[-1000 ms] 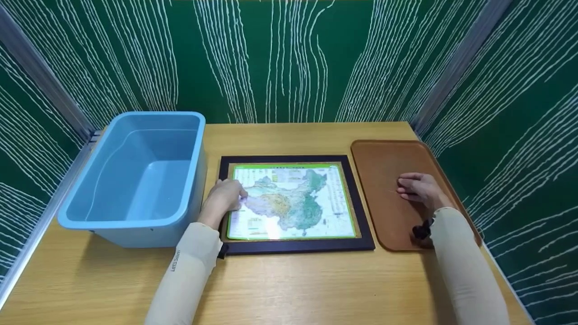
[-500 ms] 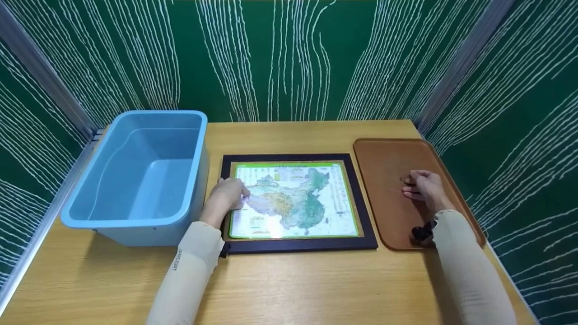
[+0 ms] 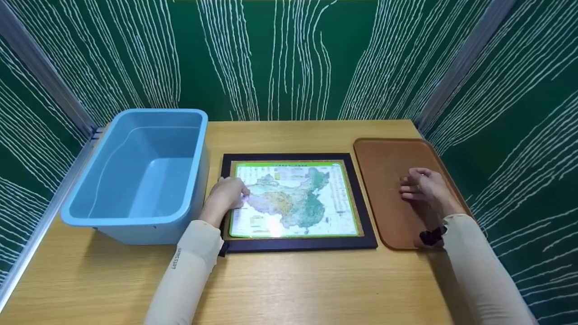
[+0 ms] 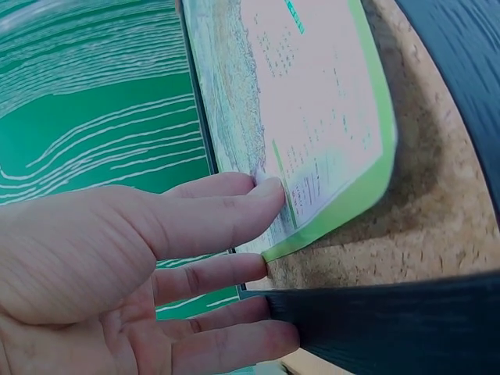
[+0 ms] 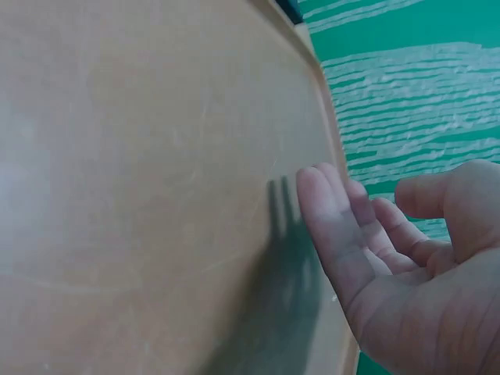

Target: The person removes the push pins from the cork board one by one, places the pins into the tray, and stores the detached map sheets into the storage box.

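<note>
A laminated map [image 3: 284, 203] with a green border lies on the cork face of a dark-framed board [image 3: 298, 244]. At its left edge my left hand [image 3: 227, 194] pinches the sheet. In the left wrist view the thumb [image 4: 234, 215] lies on top of the map, the index finger goes behind its edge, and the nearby corner bends up off the cork [image 4: 351, 258]. Over the brown tray [image 3: 384, 216] hovers my right hand [image 3: 424, 187], its fingers loosely bent around nothing. The right wrist view shows the fingers [image 5: 336, 234] casting a shadow on the tray.
A deep blue plastic tub [image 3: 135, 222] stands left of the board, close to my left forearm. Green walls with white wavy lines [image 3: 289, 58] enclose the wooden table [image 3: 289, 289] at the back and sides.
My right hand has turned and shifted slightly right over the tray, with its fingers moving. The left hand stays at the map's edge. The whole view has shifted a little.
</note>
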The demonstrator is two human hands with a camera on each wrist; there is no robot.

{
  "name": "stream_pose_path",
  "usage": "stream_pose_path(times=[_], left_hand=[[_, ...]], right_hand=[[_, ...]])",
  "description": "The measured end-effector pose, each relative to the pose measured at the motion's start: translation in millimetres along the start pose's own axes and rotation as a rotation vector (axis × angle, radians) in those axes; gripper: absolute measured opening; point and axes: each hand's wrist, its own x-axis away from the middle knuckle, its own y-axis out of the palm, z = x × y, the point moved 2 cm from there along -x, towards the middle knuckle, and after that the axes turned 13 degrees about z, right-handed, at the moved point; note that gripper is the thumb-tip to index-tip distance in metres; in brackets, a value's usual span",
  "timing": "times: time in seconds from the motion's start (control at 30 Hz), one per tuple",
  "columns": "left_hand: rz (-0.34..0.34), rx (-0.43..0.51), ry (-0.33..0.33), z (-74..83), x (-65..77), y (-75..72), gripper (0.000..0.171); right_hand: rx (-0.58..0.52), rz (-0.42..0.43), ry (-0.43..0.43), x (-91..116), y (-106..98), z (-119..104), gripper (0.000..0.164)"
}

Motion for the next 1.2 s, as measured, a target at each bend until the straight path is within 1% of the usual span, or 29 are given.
stream_pose_path(times=[0.17, 0.37, 0.53, 0.67, 0.73, 0.9, 1.07, 1.2], left_hand=[[0.001, 0.007, 0.013, 0.1, -0.1, -0.8, 0.041], [-0.007, 0.007, 0.021, 0.5, -1.4, -0.5, 0.040], [-0.004, 0.012, 0.023, 0.8, -1.3, -1.6, 0.038], [-0.019, 0.026, 0.010, 0.1, -0.5, -1.8, 0.038], [-0.023, 0.018, 0.013, -0.2, -0.3, -1.8, 0.038], [-0.013, -0.014, 0.039, -1.4, -0.2, -2.4, 0.038], [-0.007, 0.007, 0.034, -2.0, 0.3, -2.4, 0.038], [0.002, 0.014, 0.032, -2.9, 1.7, -1.8, 0.038]], right_hand=[[0.036, -0.050, -0.037, 8.2, 7.2, -6.8, 0.066], [0.036, -0.094, -0.029, 12.5, 19.5, -11.2, 0.065], [0.008, -0.137, -0.032, 17.2, 30.4, -12.7, 0.060], [-0.024, -0.168, -0.029, 22.0, 39.8, -14.0, 0.055], [-0.046, -0.189, -0.032, 25.0, 45.9, -14.9, 0.053], [-0.087, -0.273, -0.044, 32.4, 65.5, -16.0, 0.053], [-0.062, -0.347, -0.058, 39.1, 82.7, -16.1, 0.056], [-0.046, -0.396, -0.075, 45.4, 92.2, -18.4, 0.058]])
